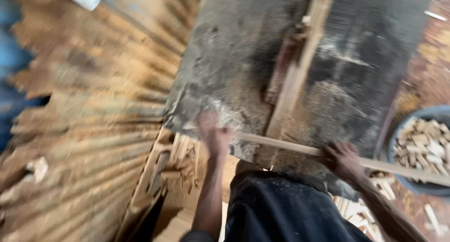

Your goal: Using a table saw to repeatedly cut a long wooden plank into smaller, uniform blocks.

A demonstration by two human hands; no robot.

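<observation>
Wooden strip (300, 149): a long thin slat lying across the near edge of the dusty saw table (234, 59), held at two places by the person's own hands.
Right hand (346, 161): fingers curled around the strip, clenched on it near its middle; the rest of the strip runs on past this hand to the right, out over the blue basin (424, 114).
Left hand (213, 136): blurred by motion; it sits at the strip's left end and seems closed on it, though the grip itself cannot be made out clearly.
Long axis: from the left fingers it runs rightward and slightly toward the body, crossing the table's front edge at a shallow slant.
Which hand is nearer the free end: the right; the long overhang lies beyond its knuckles, while almost no wood shows beyond the left hand.
Ahead of the fingers: an upright wooden fence rail (300, 68) runs away from the body, meeting the strip between the two hands.
Right of the right hand: the basin, filled with short offcut blocks (422, 143).
Below the left hand: stacked wood pieces (180, 162) beside the table.
Far left: corrugated metal sheeting (93, 111), well apart from both hands.
</observation>
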